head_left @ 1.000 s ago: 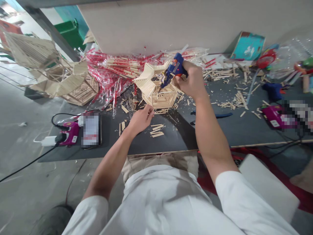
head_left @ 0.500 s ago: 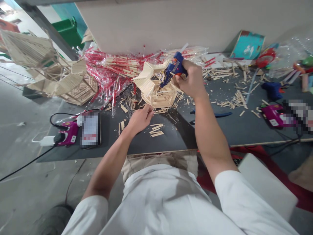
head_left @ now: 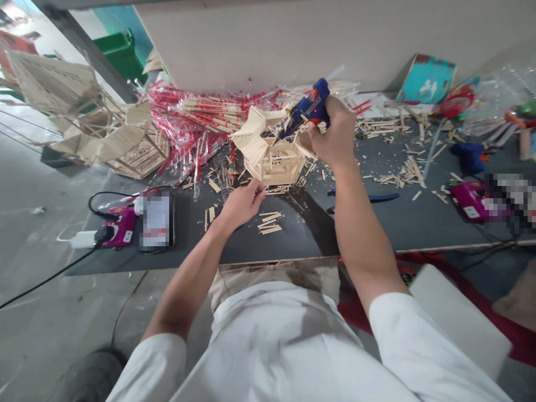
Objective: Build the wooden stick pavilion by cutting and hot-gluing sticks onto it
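**Left hand** (head_left: pixel 242 202): near, fingers curled just short of the model, apart from the other hand; whether they pinch anything cannot be told.
**Right hand** (head_left: pixel 333 131): clamped round a blue glue gun (head_left: pixel 307 107), its nozzle at the top of the model.
**Stick model** (head_left: pixel 272 164): hexagonal, mid-table, standing on a dark table (head_left: pixel 268 248).
**Loose sticks** (head_left: pixel 269 222): small pile just beyond the left hand.
**Left of these**: pink power socket (head_left: pixel 120 226), blurred phone (head_left: pixel 156 220).
**Right**: blue-handled pliers (head_left: pixel 368 196), second glue gun (head_left: pixel 469 157).
**Far**: plastic bags of sticks, printed red (head_left: pixel 188 123); large stick structure (head_left: pixel 113 139) at left; teal board (head_left: pixel 427 79) at right, against a wall (head_left: pixel 293 39).
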`<state>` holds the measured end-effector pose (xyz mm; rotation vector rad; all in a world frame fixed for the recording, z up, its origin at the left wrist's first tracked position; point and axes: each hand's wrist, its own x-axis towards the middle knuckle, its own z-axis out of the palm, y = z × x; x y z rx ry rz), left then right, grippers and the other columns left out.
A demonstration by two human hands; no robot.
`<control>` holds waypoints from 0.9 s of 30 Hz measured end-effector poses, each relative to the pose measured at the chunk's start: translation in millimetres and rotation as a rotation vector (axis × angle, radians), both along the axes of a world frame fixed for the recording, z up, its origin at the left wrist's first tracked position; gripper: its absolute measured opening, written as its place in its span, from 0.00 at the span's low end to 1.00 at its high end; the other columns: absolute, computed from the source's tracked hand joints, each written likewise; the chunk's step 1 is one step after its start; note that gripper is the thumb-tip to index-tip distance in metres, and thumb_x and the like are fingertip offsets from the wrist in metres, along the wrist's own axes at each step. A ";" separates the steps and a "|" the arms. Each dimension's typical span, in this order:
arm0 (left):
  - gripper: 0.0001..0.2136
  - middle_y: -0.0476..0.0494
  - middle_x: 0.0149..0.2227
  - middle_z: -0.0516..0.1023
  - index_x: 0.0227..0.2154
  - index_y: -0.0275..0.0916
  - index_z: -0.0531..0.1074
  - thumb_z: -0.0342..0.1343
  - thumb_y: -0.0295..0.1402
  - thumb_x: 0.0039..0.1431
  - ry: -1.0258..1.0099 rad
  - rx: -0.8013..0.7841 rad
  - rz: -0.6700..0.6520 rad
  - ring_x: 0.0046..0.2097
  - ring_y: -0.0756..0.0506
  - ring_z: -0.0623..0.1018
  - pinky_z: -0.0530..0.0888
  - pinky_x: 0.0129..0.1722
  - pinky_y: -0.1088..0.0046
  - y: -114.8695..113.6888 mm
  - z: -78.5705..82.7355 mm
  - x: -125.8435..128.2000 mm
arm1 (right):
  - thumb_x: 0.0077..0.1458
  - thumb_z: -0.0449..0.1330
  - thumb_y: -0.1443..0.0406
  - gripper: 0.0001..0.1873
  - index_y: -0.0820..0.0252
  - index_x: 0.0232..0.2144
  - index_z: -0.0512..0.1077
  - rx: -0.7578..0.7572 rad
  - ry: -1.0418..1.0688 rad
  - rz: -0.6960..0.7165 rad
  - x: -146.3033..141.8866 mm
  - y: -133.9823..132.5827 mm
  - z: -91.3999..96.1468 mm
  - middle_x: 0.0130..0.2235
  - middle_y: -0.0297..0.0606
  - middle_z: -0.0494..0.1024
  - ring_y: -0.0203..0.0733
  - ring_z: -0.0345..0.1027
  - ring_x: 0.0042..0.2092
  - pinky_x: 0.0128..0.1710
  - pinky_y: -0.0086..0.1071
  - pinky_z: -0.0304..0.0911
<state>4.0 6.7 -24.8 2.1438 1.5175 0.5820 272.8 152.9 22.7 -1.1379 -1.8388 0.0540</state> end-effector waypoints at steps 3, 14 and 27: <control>0.09 0.38 0.43 0.86 0.51 0.42 0.71 0.51 0.37 0.74 0.004 0.006 -0.002 0.45 0.37 0.86 0.76 0.46 0.65 -0.2 -0.2 0.1 | 0.62 0.54 0.34 0.26 0.36 0.51 0.71 -0.016 0.009 0.023 3.1 3.8 -2.6 0.43 0.42 0.82 0.64 0.66 0.55 0.55 0.61 0.61; 0.08 0.40 0.43 0.86 0.50 0.42 0.71 0.51 0.37 0.75 0.020 0.026 -0.021 0.43 0.37 0.86 0.75 0.43 0.65 1.2 -4.3 -0.5 | 0.62 0.51 0.32 0.28 0.34 0.53 0.70 -0.010 -0.041 0.016 7.6 8.7 -5.9 0.45 0.40 0.83 0.64 0.67 0.55 0.56 0.63 0.62; 0.07 0.41 0.42 0.86 0.49 0.42 0.70 0.51 0.37 0.75 0.025 0.039 -0.022 0.43 0.37 0.85 0.74 0.41 0.65 0.0 -1.8 -0.8 | 0.62 0.53 0.35 0.26 0.33 0.56 0.70 0.030 -0.062 -0.008 5.0 1.4 2.8 0.45 0.41 0.83 0.64 0.69 0.55 0.55 0.62 0.65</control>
